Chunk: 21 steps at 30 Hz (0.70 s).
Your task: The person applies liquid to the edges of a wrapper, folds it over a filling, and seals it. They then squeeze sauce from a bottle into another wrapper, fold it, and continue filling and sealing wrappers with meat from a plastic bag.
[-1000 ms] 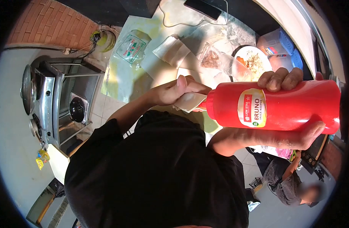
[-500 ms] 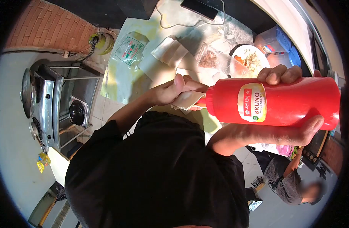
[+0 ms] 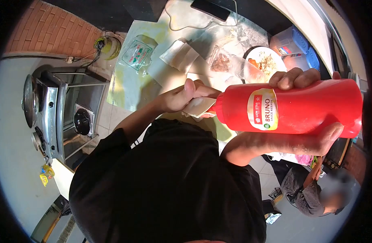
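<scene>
My right hand (image 3: 293,142) grips a red squeeze bottle (image 3: 311,108) with a yellow label reading BRUNO, held sideways close to the camera. Its orange nozzle points left into a folded pale wrapper (image 3: 200,106). My left hand (image 3: 178,97) holds that wrapper, thumb on top, just above the table's near edge. The nozzle tip is hidden between the wrapper and the fingers.
On the yellow-covered table (image 3: 127,87) lie a stack of wrappers (image 3: 180,54), a printed plastic bag (image 3: 137,52), a plate of food (image 3: 268,60), plastic containers (image 3: 293,42) and a phone (image 3: 212,8). A gas stove (image 3: 68,109) stands left. Another person (image 3: 307,190) sits at lower right.
The bottle has shifted slightly left and up, with its label turning a little. The nozzle stays at the wrapper in my left hand.
</scene>
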Each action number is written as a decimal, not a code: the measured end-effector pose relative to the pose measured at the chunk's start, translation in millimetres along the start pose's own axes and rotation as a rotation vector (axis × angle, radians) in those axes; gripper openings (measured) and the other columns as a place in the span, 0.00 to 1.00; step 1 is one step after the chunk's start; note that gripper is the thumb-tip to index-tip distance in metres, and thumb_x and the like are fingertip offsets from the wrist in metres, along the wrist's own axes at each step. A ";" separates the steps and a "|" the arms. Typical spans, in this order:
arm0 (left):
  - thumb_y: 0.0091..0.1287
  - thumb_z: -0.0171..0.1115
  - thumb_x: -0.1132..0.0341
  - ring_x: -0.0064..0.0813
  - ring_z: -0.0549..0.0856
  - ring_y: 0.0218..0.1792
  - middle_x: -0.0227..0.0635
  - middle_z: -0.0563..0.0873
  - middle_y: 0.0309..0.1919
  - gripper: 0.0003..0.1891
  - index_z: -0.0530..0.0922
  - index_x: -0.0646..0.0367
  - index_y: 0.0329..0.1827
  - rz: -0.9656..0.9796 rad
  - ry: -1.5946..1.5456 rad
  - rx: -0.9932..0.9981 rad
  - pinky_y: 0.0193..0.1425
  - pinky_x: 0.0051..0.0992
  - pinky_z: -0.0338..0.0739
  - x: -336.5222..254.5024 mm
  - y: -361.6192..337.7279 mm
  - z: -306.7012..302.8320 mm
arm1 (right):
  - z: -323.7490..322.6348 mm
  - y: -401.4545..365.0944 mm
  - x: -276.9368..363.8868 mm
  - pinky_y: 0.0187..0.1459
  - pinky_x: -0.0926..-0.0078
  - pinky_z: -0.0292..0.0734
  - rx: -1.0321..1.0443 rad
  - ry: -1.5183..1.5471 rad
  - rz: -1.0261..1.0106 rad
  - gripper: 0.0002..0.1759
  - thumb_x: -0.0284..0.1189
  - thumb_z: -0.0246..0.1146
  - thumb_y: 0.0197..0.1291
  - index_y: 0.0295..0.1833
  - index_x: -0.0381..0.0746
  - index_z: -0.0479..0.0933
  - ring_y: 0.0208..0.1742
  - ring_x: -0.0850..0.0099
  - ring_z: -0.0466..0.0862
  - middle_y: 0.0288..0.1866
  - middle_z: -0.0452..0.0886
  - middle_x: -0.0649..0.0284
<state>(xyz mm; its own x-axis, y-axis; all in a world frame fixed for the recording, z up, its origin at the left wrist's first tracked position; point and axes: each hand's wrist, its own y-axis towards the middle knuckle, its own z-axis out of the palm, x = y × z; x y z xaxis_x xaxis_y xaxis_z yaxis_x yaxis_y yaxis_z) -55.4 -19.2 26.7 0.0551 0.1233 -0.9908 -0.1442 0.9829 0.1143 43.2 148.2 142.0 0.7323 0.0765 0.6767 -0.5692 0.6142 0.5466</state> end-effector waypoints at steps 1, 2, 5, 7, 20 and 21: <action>0.59 0.06 0.19 0.26 0.80 0.25 0.36 0.85 0.27 0.67 0.81 0.74 0.55 -0.006 -0.008 0.004 0.34 0.26 0.73 -0.3 -0.3 0.0 | -0.2 -0.4 1.2 0.40 0.67 0.78 -0.034 0.040 0.034 0.36 0.57 0.55 0.66 0.60 0.34 0.71 0.35 0.63 0.79 0.39 0.77 0.53; 0.59 0.06 0.19 0.26 0.80 0.24 0.36 0.85 0.27 0.67 0.81 0.74 0.55 -0.011 -0.016 0.007 0.34 0.26 0.73 -0.7 -0.2 -0.2 | -0.3 -0.5 2.8 0.41 0.66 0.78 -0.067 0.080 0.066 0.36 0.57 0.55 0.65 0.60 0.34 0.71 0.36 0.62 0.79 0.40 0.77 0.53; 0.59 0.06 0.19 0.27 0.80 0.24 0.36 0.85 0.26 0.67 0.81 0.74 0.55 -0.026 -0.040 0.018 0.35 0.27 0.73 -1.7 -0.3 -0.9 | 0.6 -0.7 8.5 0.45 0.64 0.77 -0.167 0.200 0.165 0.35 0.57 0.56 0.64 0.59 0.35 0.72 0.40 0.61 0.78 0.43 0.76 0.52; 0.62 0.11 0.20 0.28 0.82 0.28 0.39 0.86 0.31 0.63 0.77 0.73 0.61 0.032 -0.038 0.055 0.35 0.26 0.75 4.3 1.7 -7.6 | 0.9 -0.3 12.2 0.48 0.63 0.76 -0.234 0.280 0.231 0.35 0.57 0.56 0.63 0.58 0.35 0.72 0.42 0.60 0.78 0.45 0.75 0.51; 0.61 0.12 0.18 0.16 0.68 0.23 0.25 0.74 0.24 0.57 0.76 0.64 0.45 -0.042 -0.255 -0.005 0.27 0.20 0.63 9.5 -12.4 -2.3 | -121.2 -24.2 -55.8 0.52 0.62 0.82 -0.625 0.937 0.680 0.29 0.50 0.64 0.64 0.52 0.33 0.73 0.48 0.57 0.80 0.43 0.79 0.50; 0.61 0.11 0.17 0.16 0.67 0.23 0.25 0.73 0.24 0.56 0.75 0.64 0.44 -0.090 -0.248 -0.105 0.28 0.21 0.63 14.4 -14.7 -3.3 | -134.0 -30.5 -70.7 0.52 0.60 0.82 -0.642 1.060 0.722 0.27 0.48 0.63 0.64 0.53 0.34 0.73 0.50 0.56 0.80 0.43 0.79 0.50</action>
<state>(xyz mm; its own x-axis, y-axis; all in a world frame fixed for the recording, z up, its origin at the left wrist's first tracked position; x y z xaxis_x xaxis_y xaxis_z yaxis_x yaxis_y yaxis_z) -55.8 -32.3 10.5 0.3107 0.0786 -0.9473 -0.2288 0.9735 0.0057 58.9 229.3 11.4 0.4515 0.8825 -0.1319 -0.8750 0.4090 -0.2589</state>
